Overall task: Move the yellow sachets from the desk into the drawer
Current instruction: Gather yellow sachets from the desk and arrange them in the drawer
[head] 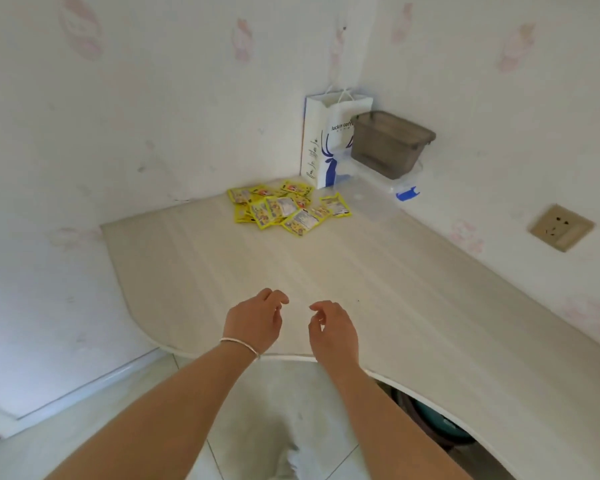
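We see the yellow sachets (288, 210) lying in a loose, overlapping heap on the pale desk (378, 271), far back in the corner where the two walls meet. We take the white paper bag (328, 143) as our landmark: it stands upright in that corner, printed in blue, and the heap lies just in front of it and a little to its left, the nearest sachet close to the bag's foot. Touching the bag on its right is a smoky grey plastic box (390, 143), which sits on a clear lidded container (400, 183) with a blue clip. Farther right of the bag, on the wall, is a beige wall socket (561, 227).

Well apart from the bag, at the desk's near curved edge, both hands hover side by side over the wood. The left hand (255, 322) has a thin bracelet (240, 346) on its wrist; its grip is loose, fingers lightly curled and holding nothing. The right hand (331, 329) is the same: fingers hang relaxed and bent, its grip on nothing, thumb and fingertips apart. Neither hand touches a sachet; the whole heap lies between the hands and the bag, much nearer the bag. We cannot see any drawer from here. Below the desk's edge we see light floor tiles (267, 403).
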